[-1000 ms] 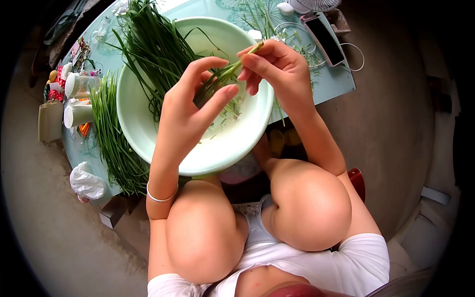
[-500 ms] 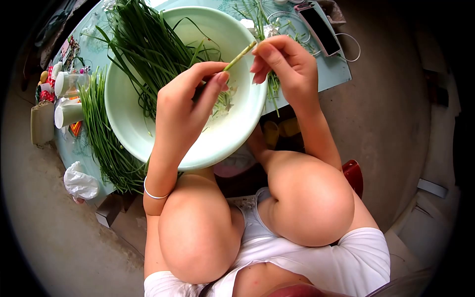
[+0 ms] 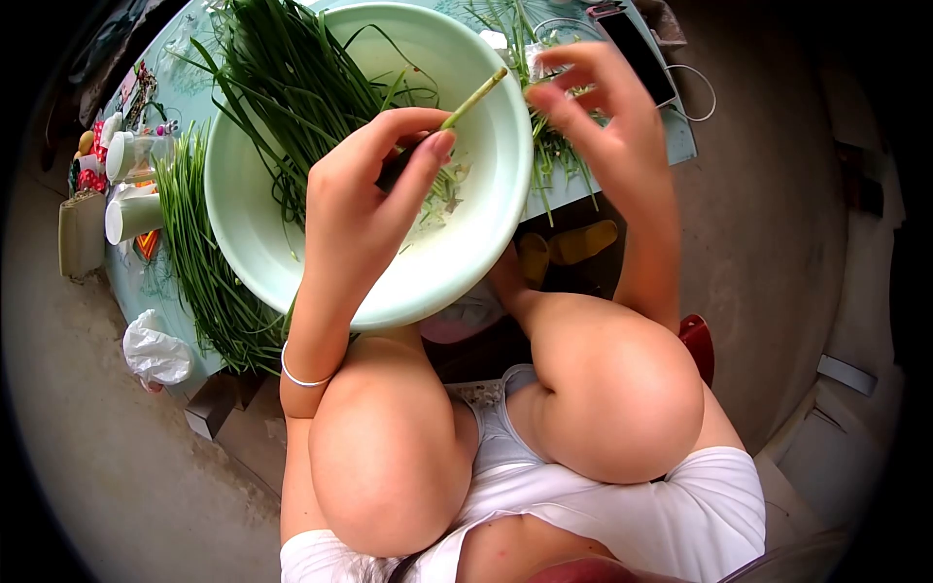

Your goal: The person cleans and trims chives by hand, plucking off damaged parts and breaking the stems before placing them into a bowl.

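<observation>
A pale green basin (image 3: pixel 369 296) extends over the table's near edge, with a thick bunch of long green stalks (image 3: pixel 287 87) lying in its left part. Over the basin my left hand (image 3: pixel 374 180) pinches a stalk (image 3: pixel 474 97) between thumb and fingers, its pale end pointing up and right. My right hand (image 3: pixel 607 121) is apart from it, beyond the basin's right rim, slightly blurred, thumb and fingers spread with nothing seen between them. Loose trimmings (image 3: pixel 554 160) lie on the table behind and below that hand. Small scraps lie on the basin's bottom.
More green stalks (image 3: pixel 209 253) lie left of the basin. Cups (image 3: pixel 136 216), a crumpled white bag (image 3: pixel 157 350) and a tissue pack (image 3: pixel 82 233) are at the left. A phone (image 3: pixel 637 58) with a white cable sits at the right. Yellow slippers (image 3: pixel 581 243) are under the table.
My right hand has come off the stalk end and moved right, its fingers opening. My left hand keeps its pinch, and the stalk's end now stands free. The view has shifted slightly.
</observation>
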Motion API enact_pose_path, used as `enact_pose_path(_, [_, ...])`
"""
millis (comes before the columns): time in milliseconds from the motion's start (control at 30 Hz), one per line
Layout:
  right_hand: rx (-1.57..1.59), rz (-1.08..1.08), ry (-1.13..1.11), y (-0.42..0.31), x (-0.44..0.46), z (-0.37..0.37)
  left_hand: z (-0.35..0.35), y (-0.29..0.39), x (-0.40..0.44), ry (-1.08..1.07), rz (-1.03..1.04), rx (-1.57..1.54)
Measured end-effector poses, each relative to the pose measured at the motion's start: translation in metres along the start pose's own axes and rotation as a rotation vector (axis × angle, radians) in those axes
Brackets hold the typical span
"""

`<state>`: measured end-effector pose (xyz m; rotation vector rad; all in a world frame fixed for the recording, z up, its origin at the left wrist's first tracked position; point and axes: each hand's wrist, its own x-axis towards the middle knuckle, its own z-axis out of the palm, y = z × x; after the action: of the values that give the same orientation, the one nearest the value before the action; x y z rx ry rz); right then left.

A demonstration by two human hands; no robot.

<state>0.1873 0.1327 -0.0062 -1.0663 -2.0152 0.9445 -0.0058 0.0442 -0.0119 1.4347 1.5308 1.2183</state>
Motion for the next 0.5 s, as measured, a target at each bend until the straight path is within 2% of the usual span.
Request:
enact_pose_path(33, [0.214, 0.072, -0.157, 0.001, -0.002, 0.005, 0.0, 0.0, 0.0, -0.001, -0.002, 0.001])
enact_pose_path(133, [0.667, 0.252, -0.282, -0.008, -0.007, 0.023, 0.001, -0.001, 0.001, -0.001, 0.032, 0.02])
enact_pose_path(500, [0.894, 0.205, -0.215, 0.001, -0.009, 0.039, 0.004, -0.002, -0.001, -0.027, 0.1, 0.024])
